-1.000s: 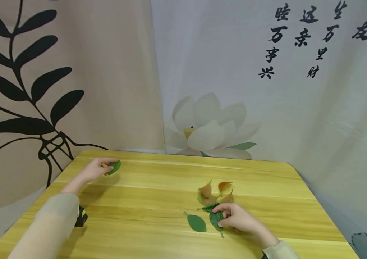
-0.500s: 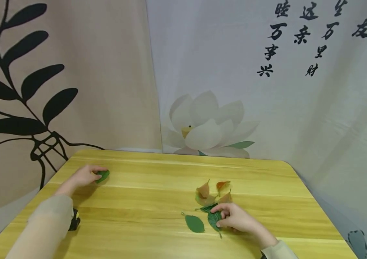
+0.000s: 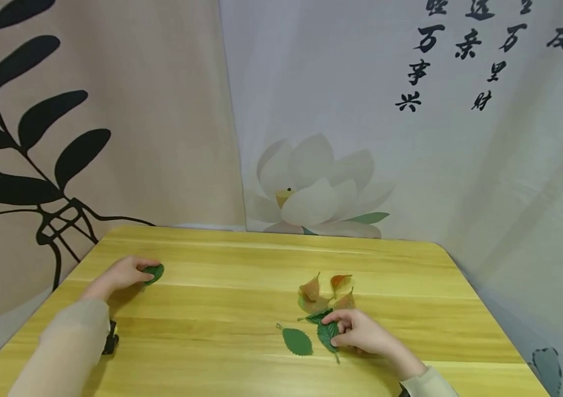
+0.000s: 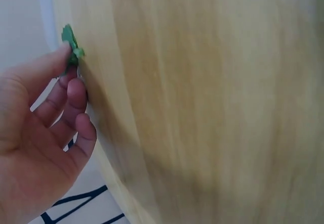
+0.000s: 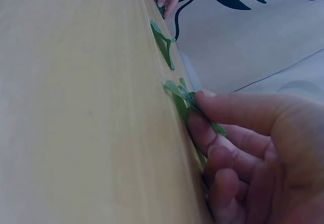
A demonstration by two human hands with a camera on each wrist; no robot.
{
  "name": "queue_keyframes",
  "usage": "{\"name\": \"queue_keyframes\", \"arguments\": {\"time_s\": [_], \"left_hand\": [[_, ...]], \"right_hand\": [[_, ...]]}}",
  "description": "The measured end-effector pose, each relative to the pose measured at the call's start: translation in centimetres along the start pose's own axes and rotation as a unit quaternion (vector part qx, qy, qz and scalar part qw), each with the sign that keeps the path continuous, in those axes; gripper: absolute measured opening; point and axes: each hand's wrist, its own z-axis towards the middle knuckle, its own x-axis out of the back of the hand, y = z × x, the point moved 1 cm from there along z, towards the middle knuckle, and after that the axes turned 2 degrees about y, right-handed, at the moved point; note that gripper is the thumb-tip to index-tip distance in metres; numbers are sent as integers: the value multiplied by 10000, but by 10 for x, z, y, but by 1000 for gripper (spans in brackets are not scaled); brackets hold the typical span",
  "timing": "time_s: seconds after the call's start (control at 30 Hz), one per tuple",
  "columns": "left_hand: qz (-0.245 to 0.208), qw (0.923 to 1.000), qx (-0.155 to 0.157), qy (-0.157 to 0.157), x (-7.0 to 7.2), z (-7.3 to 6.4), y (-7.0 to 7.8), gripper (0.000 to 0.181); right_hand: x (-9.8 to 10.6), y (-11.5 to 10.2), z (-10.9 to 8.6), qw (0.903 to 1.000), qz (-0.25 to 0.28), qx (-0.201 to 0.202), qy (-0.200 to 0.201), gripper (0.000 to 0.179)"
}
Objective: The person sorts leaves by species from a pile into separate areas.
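Observation:
At the left side of the table, my left hand [image 3: 124, 273] pinches a green leaf [image 3: 154, 273] with serrated edges between thumb and fingers. In the left wrist view the same leaf [image 4: 72, 47] is seen nearly edge-on, close to the tabletop. My right hand [image 3: 360, 333] pinches another green leaf [image 3: 327, 333] between thumb and index finger, low over the table on the right. Just behind it lies a partly covered green leaf [image 3: 317, 317]. Flat on the table to its left is a single loose green leaf [image 3: 297, 342].
Behind the right hand lie 3 brownish-orange leaves [image 3: 311, 292], close together. Everything is on a yellow wooden table [image 3: 221, 309] with rounded corners. Printed cloth curtains [image 3: 172, 127] hang directly behind its far edge. A black device [image 3: 111, 337] sits at the left wrist.
My left hand has moved left and nearer with its leaf, bringing it lower towards the tabletop. The right hand keeps its place and its leaf. The head view has shifted slightly.

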Motion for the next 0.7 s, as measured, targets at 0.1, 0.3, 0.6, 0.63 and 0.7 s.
{"name": "queue_keyframes", "arguments": {"time_s": [0.1,0.3,0.6,0.63,0.7], "left_hand": [[-118,9999,22,-69,2,-3,1,51],[-286,9993,-29,-251,3,-8,-2,56],[-648,9964,-40,-538,3,-9,-5,62],[-686,9960,-21,-572,3,-9,-5,63],[-772,9950,2,-630,3,-9,-5,63]], "right_hand": [[0,-1,0,10000,7,-16,29,39],[-1,-3,0,10000,47,-51,53,40],[-1,-4,-2,9999,105,45,104,39],[-1,-5,-3,9999,95,53,105,39],[-1,-7,-3,9999,115,65,101,39]]}}
